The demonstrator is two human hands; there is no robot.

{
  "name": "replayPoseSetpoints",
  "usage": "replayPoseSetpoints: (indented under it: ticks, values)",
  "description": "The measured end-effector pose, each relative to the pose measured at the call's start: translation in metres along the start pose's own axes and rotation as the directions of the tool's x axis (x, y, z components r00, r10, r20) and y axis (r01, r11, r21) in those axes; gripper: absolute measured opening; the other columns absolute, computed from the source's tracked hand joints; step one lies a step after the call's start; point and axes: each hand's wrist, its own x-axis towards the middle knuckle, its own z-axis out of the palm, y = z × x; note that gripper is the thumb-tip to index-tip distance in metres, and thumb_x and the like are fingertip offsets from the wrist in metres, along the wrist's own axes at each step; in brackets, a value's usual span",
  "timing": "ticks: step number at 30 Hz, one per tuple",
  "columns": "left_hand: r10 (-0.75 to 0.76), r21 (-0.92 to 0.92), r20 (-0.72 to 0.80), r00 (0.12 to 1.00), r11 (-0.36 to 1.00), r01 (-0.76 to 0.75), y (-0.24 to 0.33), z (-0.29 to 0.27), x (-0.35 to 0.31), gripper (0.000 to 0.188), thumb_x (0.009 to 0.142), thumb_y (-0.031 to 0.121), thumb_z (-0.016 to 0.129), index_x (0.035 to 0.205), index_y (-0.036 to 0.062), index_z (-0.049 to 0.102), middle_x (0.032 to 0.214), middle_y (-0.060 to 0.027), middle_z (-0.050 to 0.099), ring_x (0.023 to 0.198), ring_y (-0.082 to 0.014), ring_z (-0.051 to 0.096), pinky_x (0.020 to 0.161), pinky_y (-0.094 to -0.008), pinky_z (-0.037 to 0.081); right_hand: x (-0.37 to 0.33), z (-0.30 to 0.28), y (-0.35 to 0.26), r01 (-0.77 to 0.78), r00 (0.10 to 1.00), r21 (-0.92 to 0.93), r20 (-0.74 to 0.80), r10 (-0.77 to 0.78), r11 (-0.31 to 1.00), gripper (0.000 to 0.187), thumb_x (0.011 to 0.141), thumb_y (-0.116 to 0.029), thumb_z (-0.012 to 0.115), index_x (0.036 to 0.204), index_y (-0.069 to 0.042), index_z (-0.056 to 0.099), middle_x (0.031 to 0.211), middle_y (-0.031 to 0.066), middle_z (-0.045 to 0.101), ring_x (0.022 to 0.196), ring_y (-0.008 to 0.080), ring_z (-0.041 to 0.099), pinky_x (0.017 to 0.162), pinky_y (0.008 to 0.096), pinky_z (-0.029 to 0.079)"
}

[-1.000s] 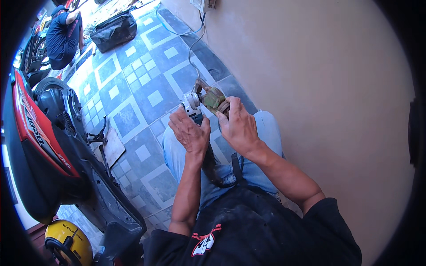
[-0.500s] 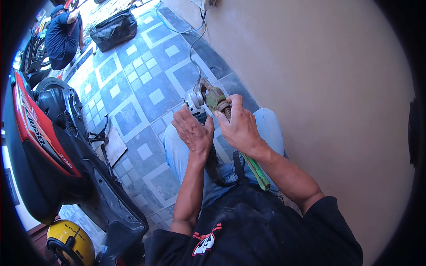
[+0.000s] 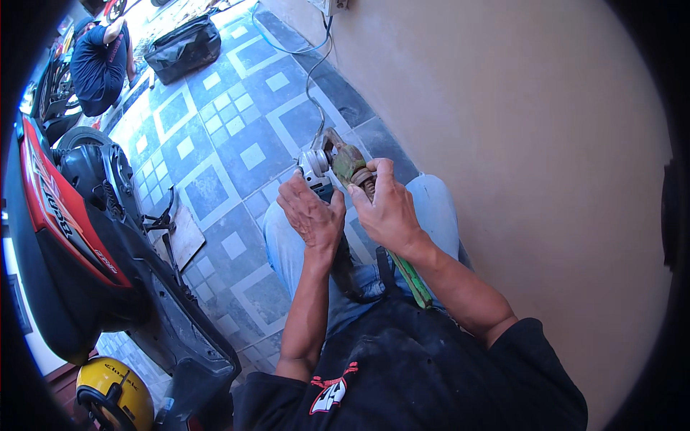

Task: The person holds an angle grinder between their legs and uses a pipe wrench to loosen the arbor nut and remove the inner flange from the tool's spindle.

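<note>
Over my lap, my left hand point(image 3: 311, 213) is wrapped round the body of an angle grinder, just below its silvery gear head point(image 3: 314, 163). My right hand point(image 3: 389, 208) grips a worn pipe wrench point(image 3: 349, 162) near its adjusting nut, thumb and fingers pinching there. The wrench's rusty green jaws sit at the grinder's spindle end; whether they clamp it I cannot tell. The green wrench handle point(image 3: 412, 281) slants back under my right forearm toward my waist. Much of the grinder's body is hidden behind my left hand.
A red and black motorbike point(image 3: 72, 223) stands close on my left, with a yellow helmet point(image 3: 118, 391) below it. A beige wall point(image 3: 532, 172) rises at my right. Ahead lie a black bag point(image 3: 183, 50) and a cable point(image 3: 314, 97). Another person point(image 3: 99, 68) crouches at far left.
Both hands keep their holds on the grinder and the wrench, with barely any shift. The crouching person at far left has moved slightly.
</note>
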Motion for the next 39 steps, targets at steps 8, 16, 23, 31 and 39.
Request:
replayPoseSetpoints:
  ticks: [8,16,23,31,39]
  values:
    - [0.021,-0.01,-0.006,1.0,1.0,-0.021,-0.003,0.0,-0.003,0.066,0.069,0.013,0.078,0.126,-0.0042,0.049,0.103,-0.0202,0.048,0.096,-0.0399,0.048,0.084,-0.0504,0.04,-0.002,-0.004,0.006,-0.009,0.993,0.071,0.115,0.001,0.997,0.044,0.094,-0.02,0.063,0.124,0.0,0.038,0.108,0.034,0.064,0.101,0.0531,0.063,0.086,0.0558,0.049]
    - [0.015,-0.015,-0.027,1.0,1.0,-0.016,-0.003,-0.002,-0.003,0.066,0.069,0.013,0.078,0.126,-0.0039,0.049,0.103,-0.0205,0.048,0.096,-0.0399,0.048,0.084,-0.0509,0.04,-0.001,0.001,0.012,-0.08,0.993,0.224,0.107,0.057,0.971,0.044,0.095,-0.016,0.061,0.127,0.0,0.035,0.11,0.0351,0.061,0.102,0.0544,0.06,0.09,0.0572,0.046]
    - [-0.005,-0.013,-0.004,1.0,1.0,0.005,-0.005,0.003,-0.006,0.067,0.068,0.013,0.078,0.126,-0.0043,0.05,0.103,-0.0206,0.048,0.096,-0.0401,0.048,0.084,-0.0508,0.04,-0.004,0.011,0.015,-0.011,1.0,0.153,0.016,0.009,0.988,0.044,0.095,-0.013,0.059,0.128,0.001,0.034,0.113,0.037,0.058,0.104,0.056,0.058,0.09,0.0567,0.046]
    - [0.012,-0.038,0.014,1.0,0.999,-0.011,-0.006,0.005,-0.006,0.067,0.068,0.013,0.077,0.126,-0.0055,0.05,0.102,-0.0211,0.048,0.094,-0.04,0.048,0.084,-0.0505,0.04,-0.007,0.009,0.017,0.014,1.0,0.182,0.007,-0.015,0.983,0.044,0.094,-0.01,0.06,0.127,0.001,0.034,0.109,0.0373,0.059,0.104,0.0554,0.059,0.091,0.0547,0.046]
    - [0.002,-0.034,0.029,1.0,0.999,-0.001,-0.009,0.006,-0.01,0.067,0.068,0.013,0.077,0.127,-0.0058,0.05,0.103,-0.0211,0.049,0.094,-0.0398,0.048,0.084,-0.0506,0.039,-0.007,0.008,0.022,-0.084,0.996,0.274,0.06,0.07,0.958,0.044,0.094,-0.01,0.06,0.127,0.003,0.035,0.112,0.0373,0.057,0.106,0.0555,0.057,0.092,0.054,0.045]
